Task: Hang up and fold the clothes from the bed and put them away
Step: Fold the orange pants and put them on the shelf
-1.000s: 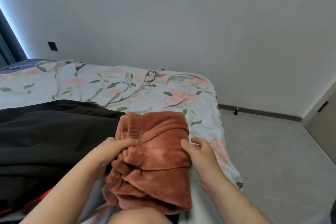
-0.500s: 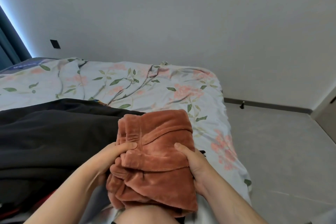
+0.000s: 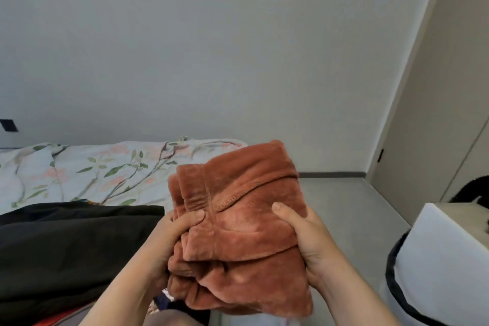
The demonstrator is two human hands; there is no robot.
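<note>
A folded rust-orange fleece garment point(image 3: 238, 222) is held up in front of me, off the bed. My left hand point(image 3: 172, 235) grips its left edge, thumb on top and fingers underneath. On the right edge, my right hand point(image 3: 304, 235) holds it the same way. The bed point(image 3: 79, 169) with a floral cover lies to the left. A black garment point(image 3: 66, 246) is spread on the bed's near side, beside my left forearm.
A white bin with a dark rim point(image 3: 436, 267) stands at the right. Tall beige cabinet doors point(image 3: 449, 114) rise behind it. Grey floor point(image 3: 344, 206) runs between bed and cabinet. A bit of red cloth point(image 3: 50, 321) shows at the bottom left.
Both hands have lifted the orange bundle off the bed and carried it rightward. My view has swung up and right, bringing the cabinet and the bin into sight.
</note>
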